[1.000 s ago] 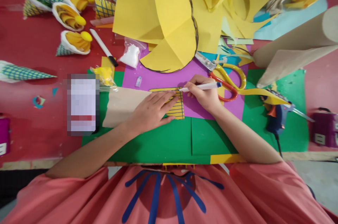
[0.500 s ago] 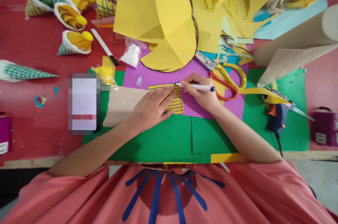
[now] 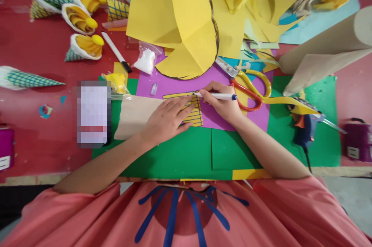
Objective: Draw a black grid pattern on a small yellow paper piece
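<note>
My left hand (image 3: 167,119) lies flat, fingers spread, pressing down a small yellow paper piece with black lines (image 3: 194,112) and the tan paper strip (image 3: 133,114) beside it. My right hand (image 3: 222,103) is closed on a white marker with a blue cap end (image 3: 216,95); its tip touches the top right of the lined yellow piece. Both papers rest on a purple sheet (image 3: 174,84) over green sheets (image 3: 186,154).
Orange and yellow scissors (image 3: 250,86) lie right of my right hand, a blue glue gun (image 3: 303,128) further right. Large yellow sheets (image 3: 197,18) pile at the back. Paper cones (image 3: 81,18) and a black-tipped marker (image 3: 116,52) sit at left, a tan roll (image 3: 325,53) at right.
My right hand has brought the marker tip leftward and down onto the lined yellow piece, and the marker now lies flatter. My left hand has stayed pressed on the papers.
</note>
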The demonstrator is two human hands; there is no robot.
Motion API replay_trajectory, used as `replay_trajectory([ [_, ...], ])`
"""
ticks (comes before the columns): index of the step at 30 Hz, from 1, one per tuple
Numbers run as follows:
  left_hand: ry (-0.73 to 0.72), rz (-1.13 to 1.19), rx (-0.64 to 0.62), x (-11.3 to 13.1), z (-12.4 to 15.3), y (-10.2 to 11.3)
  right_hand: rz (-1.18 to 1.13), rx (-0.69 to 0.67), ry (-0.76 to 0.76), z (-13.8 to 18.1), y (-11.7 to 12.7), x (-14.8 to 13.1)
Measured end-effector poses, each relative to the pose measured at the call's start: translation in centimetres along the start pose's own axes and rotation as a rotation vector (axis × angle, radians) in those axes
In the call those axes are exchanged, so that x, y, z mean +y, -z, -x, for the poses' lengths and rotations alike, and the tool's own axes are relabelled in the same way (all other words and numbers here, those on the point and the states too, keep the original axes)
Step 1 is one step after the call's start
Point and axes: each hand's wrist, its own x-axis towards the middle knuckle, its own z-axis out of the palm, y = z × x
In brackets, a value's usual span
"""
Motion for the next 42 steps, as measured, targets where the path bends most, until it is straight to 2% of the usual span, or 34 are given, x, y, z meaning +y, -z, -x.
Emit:
replay_trajectory([
  [6,-0.002,0.017,0.003,-0.13,-0.01,-0.21,0.017,-0.012,0.024,-0.05,0.11,0.26],
  [16,0.007,0.0,-0.004,-0.08,0.02,-0.14,-0.11,0.023,-0.018,-0.07,0.21,0.45],
  [34,0.02,-0.001,0.013,-0.08,-0.03,-0.08,0.003,-0.031,0.022,-0.06,0.21,0.2],
  [42,0.036,0.032,0.015,-0.09,0.04,-0.03,-0.114,0.009,-0.019,-0.06,0.34,0.3],
])
